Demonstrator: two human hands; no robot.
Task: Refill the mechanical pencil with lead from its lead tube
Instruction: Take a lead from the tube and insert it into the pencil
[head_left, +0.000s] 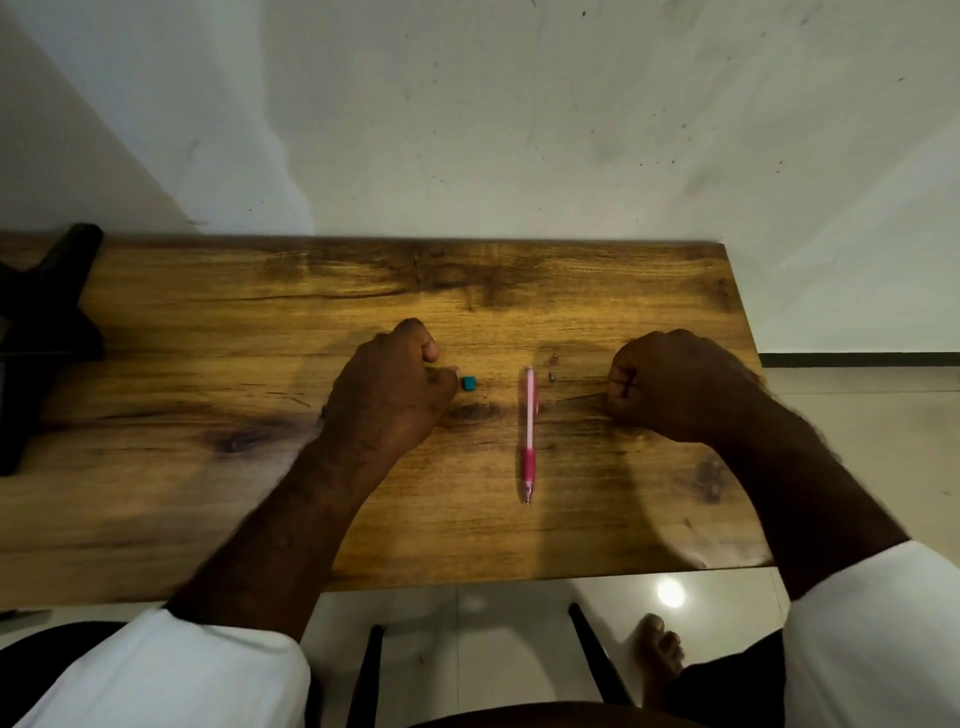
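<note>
I've got the pink mechanical pencil lying flat mid-way across the wooden table, tip toward the person, untouched between both hands. The left hand sits curled beside a small teal piece, which lies just off its knuckles. I can't tell whether those fingers grip anything. The right hand rests on the wood, clenched in a fist, nothing showing in it. Two tiny parts lie just right of the pencil's top.

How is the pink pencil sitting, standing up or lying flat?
Lying flat. The pink pencil rests full length on the wooden table, its tip pointing toward the person.
</note>
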